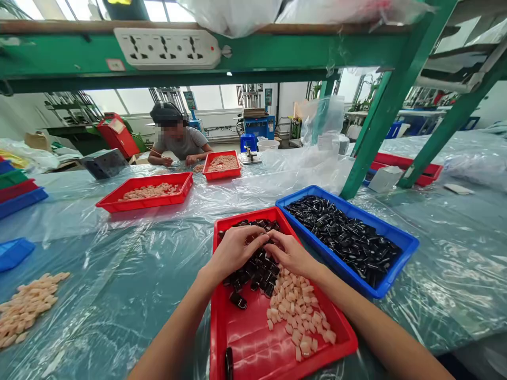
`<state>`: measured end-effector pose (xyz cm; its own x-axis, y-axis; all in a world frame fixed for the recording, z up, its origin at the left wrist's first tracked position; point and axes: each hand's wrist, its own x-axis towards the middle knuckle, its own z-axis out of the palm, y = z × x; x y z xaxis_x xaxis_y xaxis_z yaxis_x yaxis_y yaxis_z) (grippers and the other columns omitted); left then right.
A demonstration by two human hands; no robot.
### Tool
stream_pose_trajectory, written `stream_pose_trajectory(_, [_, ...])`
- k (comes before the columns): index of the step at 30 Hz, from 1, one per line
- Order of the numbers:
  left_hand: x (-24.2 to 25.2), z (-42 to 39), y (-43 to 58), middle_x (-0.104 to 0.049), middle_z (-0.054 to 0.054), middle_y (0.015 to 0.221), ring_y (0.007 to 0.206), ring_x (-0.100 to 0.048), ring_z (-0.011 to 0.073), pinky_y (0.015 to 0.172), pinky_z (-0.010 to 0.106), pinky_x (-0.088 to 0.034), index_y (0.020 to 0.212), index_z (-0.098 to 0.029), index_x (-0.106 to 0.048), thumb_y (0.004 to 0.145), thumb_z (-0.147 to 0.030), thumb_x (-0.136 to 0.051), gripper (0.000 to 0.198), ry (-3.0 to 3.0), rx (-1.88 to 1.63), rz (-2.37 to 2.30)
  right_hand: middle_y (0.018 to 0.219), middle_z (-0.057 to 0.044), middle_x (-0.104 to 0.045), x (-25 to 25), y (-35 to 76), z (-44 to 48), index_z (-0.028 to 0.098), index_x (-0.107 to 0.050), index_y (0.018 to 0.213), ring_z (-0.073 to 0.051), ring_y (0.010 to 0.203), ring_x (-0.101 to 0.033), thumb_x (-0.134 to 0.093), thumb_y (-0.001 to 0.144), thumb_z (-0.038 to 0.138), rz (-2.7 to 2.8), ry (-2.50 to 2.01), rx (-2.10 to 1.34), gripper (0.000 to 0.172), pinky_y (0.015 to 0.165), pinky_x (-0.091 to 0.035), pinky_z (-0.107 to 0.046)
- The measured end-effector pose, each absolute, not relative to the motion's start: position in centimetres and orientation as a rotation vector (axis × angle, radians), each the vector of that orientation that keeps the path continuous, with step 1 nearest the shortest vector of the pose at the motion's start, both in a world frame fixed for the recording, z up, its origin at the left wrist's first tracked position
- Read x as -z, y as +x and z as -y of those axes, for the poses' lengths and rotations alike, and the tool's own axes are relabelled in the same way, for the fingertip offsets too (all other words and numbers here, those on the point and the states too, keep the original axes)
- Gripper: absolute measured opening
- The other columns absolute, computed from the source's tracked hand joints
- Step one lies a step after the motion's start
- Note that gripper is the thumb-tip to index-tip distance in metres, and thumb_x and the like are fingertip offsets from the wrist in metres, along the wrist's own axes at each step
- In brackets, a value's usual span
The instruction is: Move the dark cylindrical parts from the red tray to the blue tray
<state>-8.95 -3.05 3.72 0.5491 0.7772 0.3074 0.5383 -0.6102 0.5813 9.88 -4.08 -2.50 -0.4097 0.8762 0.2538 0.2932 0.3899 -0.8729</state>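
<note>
Both hands meet over the far half of a red tray (253, 327). My left hand (240, 247) has its thumb and fingers pinched together, and my right hand (288, 253) is closed the same way, fingertips against the left ones. Whatever lies between the fingertips is too small and hidden to name. Beneath them is a heap of glossy black pieces (257, 272). Pale pink pieces (297, 303) lie along the tray's right side. One long black piece (228, 363) rests near the tray's lower left.
A blue tray (410, 245) of black pieces adjoins on the right. Two red trays (144, 205) of pale pieces stand farther back, near a seated person (178, 140). Loose pale pieces (29, 309) lie at left. A green post (376, 126) rises behind the blue tray.
</note>
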Motion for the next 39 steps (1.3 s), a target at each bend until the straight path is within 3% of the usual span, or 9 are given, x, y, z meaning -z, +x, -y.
stream_pose_trajectory(5, [-3.7,3.2,-8.9,-0.071,0.006,0.109,0.096,-0.066,0.0192,0.086,0.028,-0.049,0.115,-0.024,-0.071,0.096,-0.038,-0.052,0.030,2.554,-0.760,-1.086,0.089,-0.002,-0.071,2.0,11.0,4.6,0.022,-0.060,0.109,-0.016,0.071,-0.064,-0.053,0.096,0.032,2.006,-1.170,-0.556,0.018,0.066,-0.042,-0.024])
stream_pose_trajectory(9, [-3.8,3.6,-8.6,-0.074,0.006,0.102,0.085,-0.068,0.0167,0.078,0.026,-0.051,0.113,-0.021,-0.072,0.095,-0.032,-0.053,0.029,2.478,-0.812,-1.111,0.081,-0.001,-0.072,1.7,11.3,4.7,0.022,-0.060,0.109,-0.016,0.067,-0.066,-0.052,0.097,0.035,2.028,-1.286,-0.401,0.020,0.062,-0.040,-0.024])
stream_pose_trajectory(16, [-3.8,3.7,-8.3,-0.078,0.005,0.096,0.077,-0.072,0.0172,0.068,0.023,-0.054,0.103,-0.020,-0.077,0.087,-0.024,-0.057,0.026,2.332,-0.809,-1.162,0.094,-0.005,-0.074,2.0,11.4,4.5,0.022,-0.060,0.113,-0.020,0.084,-0.070,-0.053,0.097,0.035,2.097,-1.316,-0.200,0.021,0.066,-0.043,-0.025])
stream_pose_trajectory(23, [-3.6,3.8,-7.9,-0.078,0.004,0.082,0.068,-0.069,0.0150,0.065,0.021,-0.055,0.097,-0.015,-0.078,0.082,-0.023,-0.059,0.025,2.230,-0.874,-1.171,0.099,-0.006,-0.075,2.0,11.5,4.5,0.020,-0.061,0.114,-0.021,0.088,-0.071,-0.053,0.097,0.032,2.100,-1.297,-0.123,0.022,0.068,-0.046,-0.026])
stream_pose_trajectory(35, [-2.7,3.9,-7.7,-0.072,0.002,0.067,0.056,-0.062,0.0116,0.051,0.018,-0.046,0.086,-0.014,-0.078,0.076,-0.020,-0.059,0.022,2.091,-0.916,-1.201,0.098,-0.005,-0.076,1.9,11.7,4.7,0.021,-0.064,0.113,-0.018,0.085,-0.071,-0.054,0.097,0.029,2.082,-1.219,-0.193,0.021,0.071,-0.047,-0.025])
stream_pose_trajectory(39, [-2.7,3.8,-7.6,-0.074,0.003,0.070,0.061,-0.068,0.0151,0.056,0.020,-0.053,0.089,-0.013,-0.078,0.078,-0.024,-0.059,0.024,1.955,-0.948,-1.168,0.091,-0.001,-0.076,1.7,11.7,4.8,0.023,-0.065,0.109,-0.016,0.075,-0.070,-0.054,0.096,0.027,2.016,-1.183,-0.352,0.018,0.068,-0.047,-0.024])
